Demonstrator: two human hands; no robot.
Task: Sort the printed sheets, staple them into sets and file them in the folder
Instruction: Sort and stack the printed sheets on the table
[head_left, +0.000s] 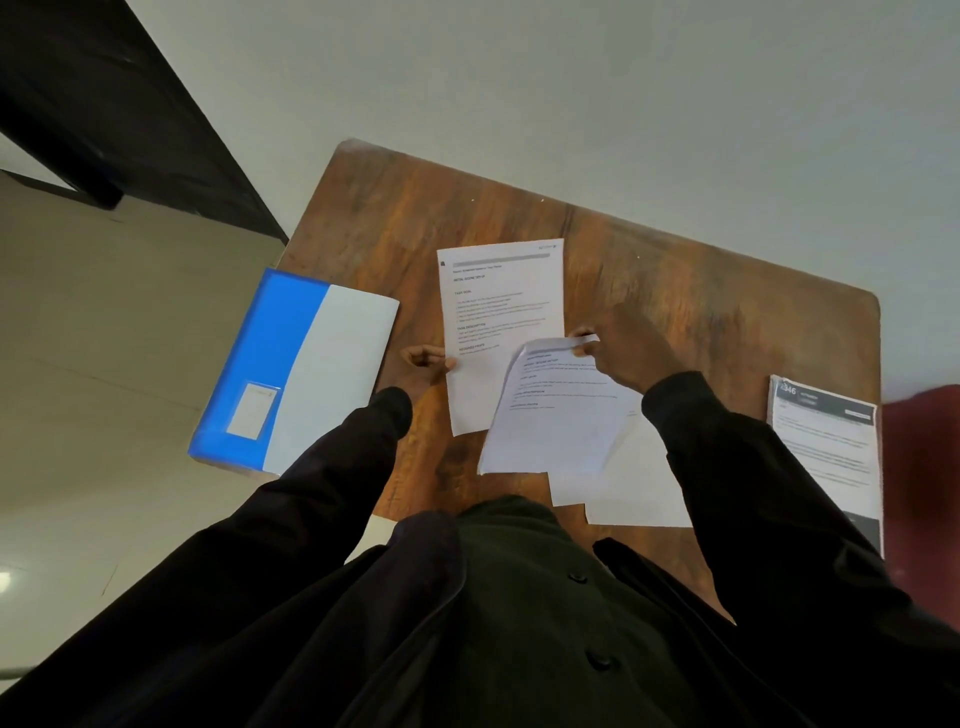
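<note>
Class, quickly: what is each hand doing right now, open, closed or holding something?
Left hand: pinches the left edge of the flat printed sheet.
Right hand: pinches the top edge of the curled sheet.

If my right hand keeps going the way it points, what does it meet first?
Likely the flat printed sheet your left hand holds; the right hand, pinching a curled sheet, may pass above.
</note>
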